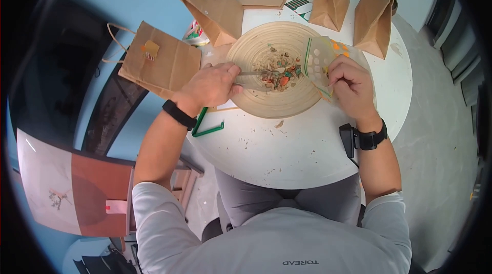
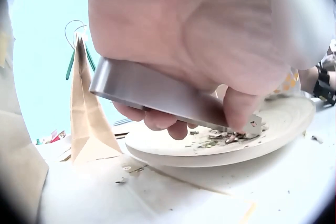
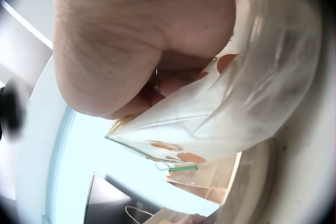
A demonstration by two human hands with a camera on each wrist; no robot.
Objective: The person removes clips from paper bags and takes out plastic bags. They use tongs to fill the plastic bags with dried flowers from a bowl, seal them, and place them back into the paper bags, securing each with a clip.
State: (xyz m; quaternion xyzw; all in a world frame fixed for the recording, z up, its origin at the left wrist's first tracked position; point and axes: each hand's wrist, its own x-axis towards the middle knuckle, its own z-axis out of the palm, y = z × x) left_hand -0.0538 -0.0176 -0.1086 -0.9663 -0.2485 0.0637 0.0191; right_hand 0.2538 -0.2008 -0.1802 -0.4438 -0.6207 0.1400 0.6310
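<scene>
My left hand (image 1: pixel 214 84) grips a pair of metal tongs (image 2: pixel 157 94) over the left part of a round wooden board (image 1: pixel 249 105). The tips of the tongs reach into a loose heap of dried plant bits (image 1: pixel 281 76), brown, green and orange, in the middle of the board. At the board's right edge, my right hand (image 1: pixel 353 87) pinches a translucent zip bag (image 1: pixel 316 58) with a green strip along its mouth and orange and white dots. That mouth faces the heap. In the right wrist view the bag (image 3: pixel 226 108) hangs below the curled fingers, which partly hide its top.
Brown paper bags stand around the table's far side, including one (image 1: pixel 159 58) at left, one (image 1: pixel 218 10) behind the board and one (image 1: pixel 374 15) at right. A green clip (image 1: pixel 209 129) lies near my left wrist. Crumbs dot the white table (image 1: pixel 307 156).
</scene>
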